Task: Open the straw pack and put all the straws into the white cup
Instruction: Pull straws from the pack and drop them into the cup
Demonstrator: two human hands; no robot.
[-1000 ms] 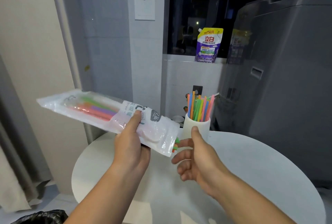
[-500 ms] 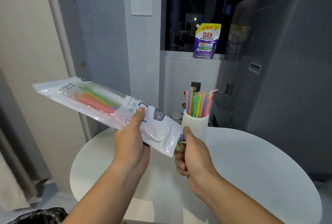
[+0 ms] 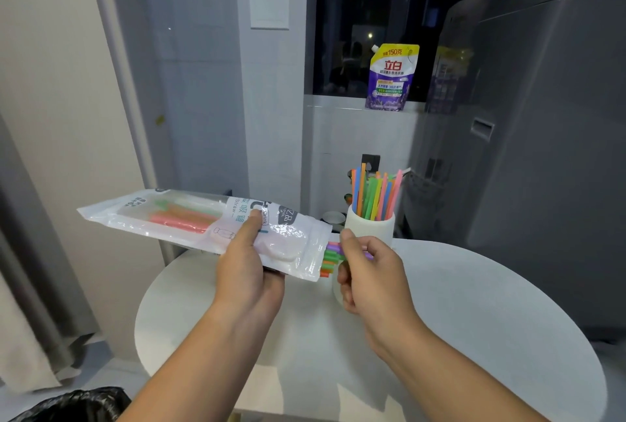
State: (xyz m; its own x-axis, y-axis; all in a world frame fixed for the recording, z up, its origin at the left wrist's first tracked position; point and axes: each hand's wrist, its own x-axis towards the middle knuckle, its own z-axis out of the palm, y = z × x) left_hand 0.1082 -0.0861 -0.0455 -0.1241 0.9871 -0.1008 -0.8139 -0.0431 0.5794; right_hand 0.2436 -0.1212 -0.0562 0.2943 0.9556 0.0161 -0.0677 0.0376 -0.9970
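A grey washing machine (image 3: 542, 150) stands behind the round white worktop (image 3: 474, 337). Above the worktop, the left hand (image 3: 249, 272) grips the straw pack (image 3: 189, 218), held nearly level with its open end toward the white cup (image 3: 371, 228) of upright straws (image 3: 372, 194). The right hand (image 3: 369, 276) pinches the straw ends (image 3: 330, 257) poking from the pack.

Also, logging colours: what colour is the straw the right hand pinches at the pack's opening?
Purple straw in the right hand; head view.
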